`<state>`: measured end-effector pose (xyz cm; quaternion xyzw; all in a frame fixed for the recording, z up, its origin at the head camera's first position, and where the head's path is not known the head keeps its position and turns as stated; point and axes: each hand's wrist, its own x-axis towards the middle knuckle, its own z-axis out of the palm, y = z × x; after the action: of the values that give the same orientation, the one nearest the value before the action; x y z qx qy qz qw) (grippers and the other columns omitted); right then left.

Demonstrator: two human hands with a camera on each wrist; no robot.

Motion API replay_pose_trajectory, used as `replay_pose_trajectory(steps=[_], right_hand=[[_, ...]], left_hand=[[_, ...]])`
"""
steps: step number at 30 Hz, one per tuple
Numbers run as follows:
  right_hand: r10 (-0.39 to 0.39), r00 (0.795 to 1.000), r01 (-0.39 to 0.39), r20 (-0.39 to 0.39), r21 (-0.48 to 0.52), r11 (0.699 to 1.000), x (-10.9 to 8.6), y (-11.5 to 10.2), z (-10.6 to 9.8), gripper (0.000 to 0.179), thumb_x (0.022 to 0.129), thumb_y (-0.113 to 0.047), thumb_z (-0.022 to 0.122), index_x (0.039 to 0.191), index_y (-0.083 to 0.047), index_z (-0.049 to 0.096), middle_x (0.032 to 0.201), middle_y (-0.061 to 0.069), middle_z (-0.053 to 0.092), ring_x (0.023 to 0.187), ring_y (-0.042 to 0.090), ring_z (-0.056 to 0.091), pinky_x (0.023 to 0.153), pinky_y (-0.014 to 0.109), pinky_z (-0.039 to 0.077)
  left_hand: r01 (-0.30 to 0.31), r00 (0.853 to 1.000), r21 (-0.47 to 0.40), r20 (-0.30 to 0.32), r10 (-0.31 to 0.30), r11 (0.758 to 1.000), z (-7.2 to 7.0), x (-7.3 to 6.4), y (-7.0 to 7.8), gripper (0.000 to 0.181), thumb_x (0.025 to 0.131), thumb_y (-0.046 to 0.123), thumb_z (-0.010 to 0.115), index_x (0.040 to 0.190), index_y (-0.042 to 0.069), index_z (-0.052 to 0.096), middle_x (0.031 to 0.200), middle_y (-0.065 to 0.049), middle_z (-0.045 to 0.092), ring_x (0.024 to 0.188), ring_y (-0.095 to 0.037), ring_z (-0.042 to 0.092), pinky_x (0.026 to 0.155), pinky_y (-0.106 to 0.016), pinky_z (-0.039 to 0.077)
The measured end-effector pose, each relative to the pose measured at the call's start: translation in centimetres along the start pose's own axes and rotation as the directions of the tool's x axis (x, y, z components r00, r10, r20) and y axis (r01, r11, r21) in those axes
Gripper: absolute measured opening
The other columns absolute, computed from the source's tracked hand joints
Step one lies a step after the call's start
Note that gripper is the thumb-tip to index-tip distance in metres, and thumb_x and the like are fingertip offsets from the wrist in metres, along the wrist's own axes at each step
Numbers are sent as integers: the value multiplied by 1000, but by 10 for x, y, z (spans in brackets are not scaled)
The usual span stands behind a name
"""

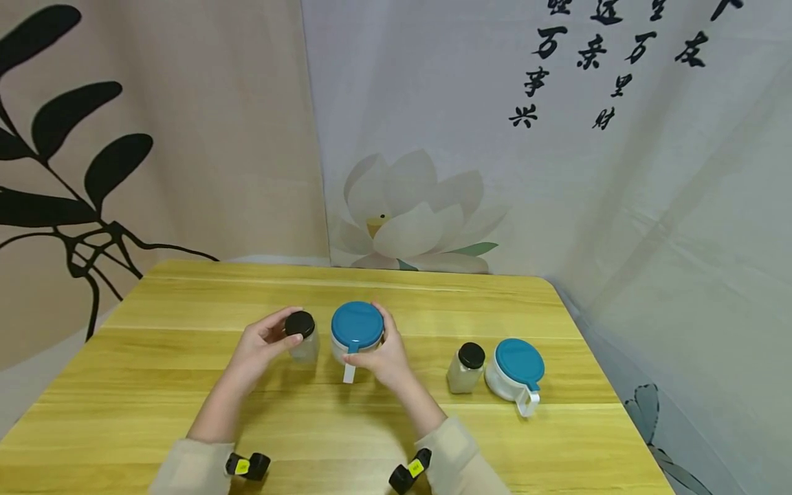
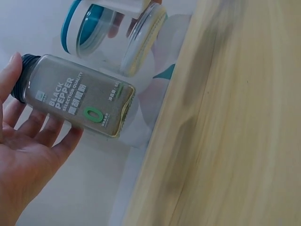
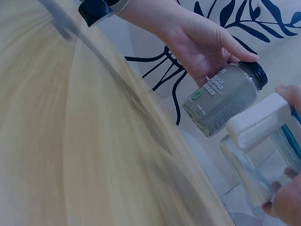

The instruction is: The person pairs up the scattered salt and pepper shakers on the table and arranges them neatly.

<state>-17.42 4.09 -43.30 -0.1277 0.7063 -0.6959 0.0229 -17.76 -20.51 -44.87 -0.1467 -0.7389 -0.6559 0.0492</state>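
My left hand (image 1: 254, 352) grips a pepper bottle (image 2: 77, 96) by its black lid, thumb on the near side and fingers behind. The bottle is clear, labelled "BLACK PEPPER", and partly filled with greyish powder. To its right, my right hand (image 1: 386, 354) holds a seasoning jar (image 1: 357, 324) with a blue lid, a clear body and a white handle (image 3: 258, 122) pointing towards me. Pale contents lie at the bottom of this jar. Both containers are off the tabletop, side by side with a small gap, in the wrist views.
On the wooden table (image 1: 346, 447), to the right, stand a second black-lidded bottle (image 1: 464, 375) with pale contents and a second blue-lidded jar (image 1: 518, 364), close together. A printed curtain (image 1: 433, 89) hangs behind the table's far edge.
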Motion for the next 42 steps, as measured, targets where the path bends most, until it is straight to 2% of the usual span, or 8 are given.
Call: replay_pose_trajectory(steps=[7,10,17,20,26,34,42], right_hand=[[2,1000,-3,-7,-36,999,-5,4,3,101,64,1,84,149,-10,29,141,16,42,126,36,40,101,56,31],[3,1000,-4,-9,-45,999,-6,6,5,101,64,1,84,148,-9,30,140,16,42,126,37,40,101,57,31],[6,1000,-6,-16,-36,999,0,38,8,105,62,0,86,149,-16,30,141,12,42,127,34,40,102,57,30],[-3,1000,2,-22,-40,999,-1,45,10,104,62,-2,87,148,-21,32,140,8,43,126,31,41,102,55,31],[0,1000,0,-9,-29,1000,-5,48,13,105,60,-5,89,147,-27,34,139,7,44,124,31,42,100,54,34],[5,1000,-5,9,-24,1000,-9,49,14,105,61,-3,88,148,-23,32,140,9,43,125,31,41,101,54,31],[-11,999,11,30,-4,1000,-10,57,16,106,61,-5,88,148,-27,31,138,6,44,124,29,43,102,54,30]], left_hand=[[-2,1000,30,10,2,1000,-4,-3,-1,50,89,9,69,134,-4,50,120,-2,61,103,-9,59,82,-22,49],[1,1000,36,15,-2,999,-5,-5,-2,51,89,8,68,135,-4,50,118,0,62,103,-9,59,83,-21,48],[4,1000,55,10,-4,998,-8,-9,-4,49,89,7,69,133,-4,51,112,2,64,97,-11,59,81,-21,48],[-1,1000,46,7,1,999,-8,-12,-5,48,88,6,69,132,-5,52,109,2,64,96,-12,59,81,-22,47],[-14,1000,37,10,13,999,-10,-16,-7,47,87,2,69,130,-7,52,105,3,65,93,-12,59,79,-22,48],[7,1000,84,-7,-7,996,-11,-21,-9,48,88,6,69,131,-4,53,110,-2,64,96,-13,58,80,-21,47],[7,1000,70,-12,-6,998,-13,-23,-12,48,88,6,69,132,-5,52,109,-1,64,94,-12,58,78,-22,48]])
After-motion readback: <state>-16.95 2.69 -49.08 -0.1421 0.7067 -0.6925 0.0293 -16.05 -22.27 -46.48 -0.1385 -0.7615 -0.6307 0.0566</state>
